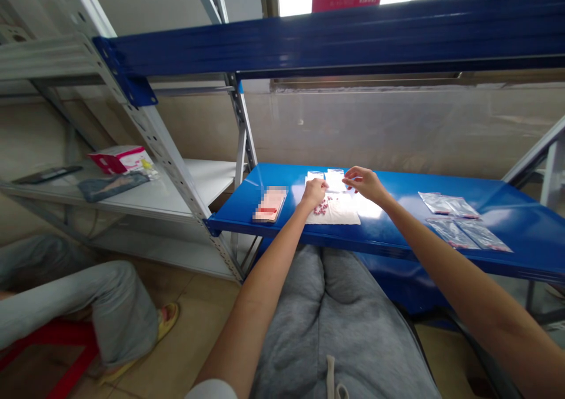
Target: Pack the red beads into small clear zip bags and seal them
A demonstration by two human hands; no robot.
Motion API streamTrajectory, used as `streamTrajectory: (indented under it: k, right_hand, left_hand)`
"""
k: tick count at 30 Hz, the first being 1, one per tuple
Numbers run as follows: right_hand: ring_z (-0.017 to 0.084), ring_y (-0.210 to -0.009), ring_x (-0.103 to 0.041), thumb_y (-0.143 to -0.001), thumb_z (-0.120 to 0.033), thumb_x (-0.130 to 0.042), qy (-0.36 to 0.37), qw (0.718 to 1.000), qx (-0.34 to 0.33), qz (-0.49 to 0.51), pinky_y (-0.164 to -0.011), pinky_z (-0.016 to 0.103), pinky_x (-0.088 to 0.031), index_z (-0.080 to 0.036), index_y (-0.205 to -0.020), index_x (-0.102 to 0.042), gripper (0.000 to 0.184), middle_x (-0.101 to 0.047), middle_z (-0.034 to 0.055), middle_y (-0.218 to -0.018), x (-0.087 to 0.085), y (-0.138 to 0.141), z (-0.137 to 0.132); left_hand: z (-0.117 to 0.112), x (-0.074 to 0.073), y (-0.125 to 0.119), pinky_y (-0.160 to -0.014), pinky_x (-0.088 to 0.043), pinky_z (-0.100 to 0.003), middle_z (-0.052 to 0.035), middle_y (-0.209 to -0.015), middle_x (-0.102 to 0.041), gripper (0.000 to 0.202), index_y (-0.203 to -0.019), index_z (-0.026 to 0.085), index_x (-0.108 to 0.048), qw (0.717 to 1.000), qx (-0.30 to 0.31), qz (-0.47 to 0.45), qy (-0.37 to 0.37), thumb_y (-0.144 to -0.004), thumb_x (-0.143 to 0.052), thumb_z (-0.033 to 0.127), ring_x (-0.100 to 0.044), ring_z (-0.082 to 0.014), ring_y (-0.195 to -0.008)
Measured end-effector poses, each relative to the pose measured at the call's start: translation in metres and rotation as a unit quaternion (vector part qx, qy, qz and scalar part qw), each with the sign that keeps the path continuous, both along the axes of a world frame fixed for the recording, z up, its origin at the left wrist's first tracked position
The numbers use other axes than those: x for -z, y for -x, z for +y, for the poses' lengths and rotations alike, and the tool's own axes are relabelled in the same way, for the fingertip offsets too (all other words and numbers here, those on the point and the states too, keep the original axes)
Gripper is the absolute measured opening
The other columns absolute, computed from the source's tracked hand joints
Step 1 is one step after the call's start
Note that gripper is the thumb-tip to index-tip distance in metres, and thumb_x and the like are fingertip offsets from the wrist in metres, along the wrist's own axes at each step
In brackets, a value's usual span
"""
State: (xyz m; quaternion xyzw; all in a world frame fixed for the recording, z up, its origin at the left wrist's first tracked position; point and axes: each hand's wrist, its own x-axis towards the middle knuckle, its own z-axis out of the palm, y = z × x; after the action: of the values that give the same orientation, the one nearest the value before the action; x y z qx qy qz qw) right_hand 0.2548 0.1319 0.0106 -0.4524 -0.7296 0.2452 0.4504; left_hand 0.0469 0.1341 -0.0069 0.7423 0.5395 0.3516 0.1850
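Here, the left hand (314, 192) and the right hand (361, 183) stand apart, just above the blue desk (397, 225), their fingers at a small clear bag (335, 181); whether they grip it, I cannot tell. Just below, small red pieces (321, 208) lie on a white sheet (339, 215), with more bags (450, 206) off to the right.

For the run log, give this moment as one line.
Left hand at clear plastic bag | right hand on same bag | below: red pieces on white sheet
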Motion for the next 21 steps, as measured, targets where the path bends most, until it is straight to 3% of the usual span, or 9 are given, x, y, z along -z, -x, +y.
streamTrajectory:
  k: [9,17,21]
  right_hand:
    - [0.019,-0.064,-0.064,-0.078,-0.049,-0.071,-0.033,0.997,0.038,-0.060,-0.062,0.030,-0.046,-0.017,-0.073,-0.070,0.032,-0.071,0.0060,-0.067,-0.013,0.002,-0.004]
    - [0.017,-0.065,-0.064,-0.081,-0.037,-0.067,-0.060,0.992,0.028,-0.106,-0.064,0.029,-0.045,-0.017,-0.082,-0.067,0.020,-0.072,0.0054,-0.073,-0.012,0.002,0.002]
    - [0.017,-0.068,-0.064,-0.076,-0.042,-0.073,-0.037,0.998,0.010,-0.049,-0.063,0.028,-0.047,-0.018,-0.101,-0.066,0.035,-0.073,0.0058,-0.083,-0.006,0.002,0.005]
  left_hand:
    - [-0.001,0.001,0.001,-0.097,-0.054,-0.031,-0.0095,-0.109,-0.078,0.022,-0.096,0.017,-0.079,1.000,-0.002,0.004,0.005,-0.089,-0.061,0.006,-0.071,-0.0185,-0.106]
    - [0.000,0.001,-0.001,-0.096,-0.054,-0.031,-0.0086,-0.105,-0.078,0.023,-0.093,0.017,-0.079,1.000,-0.007,0.005,0.005,-0.088,-0.060,0.005,-0.071,-0.0184,-0.104]
    - [0.000,0.002,-0.001,-0.095,-0.054,-0.030,-0.0091,-0.104,-0.078,0.022,-0.092,0.016,-0.079,1.000,-0.007,0.004,0.004,-0.088,-0.060,0.006,-0.071,-0.0185,-0.103]
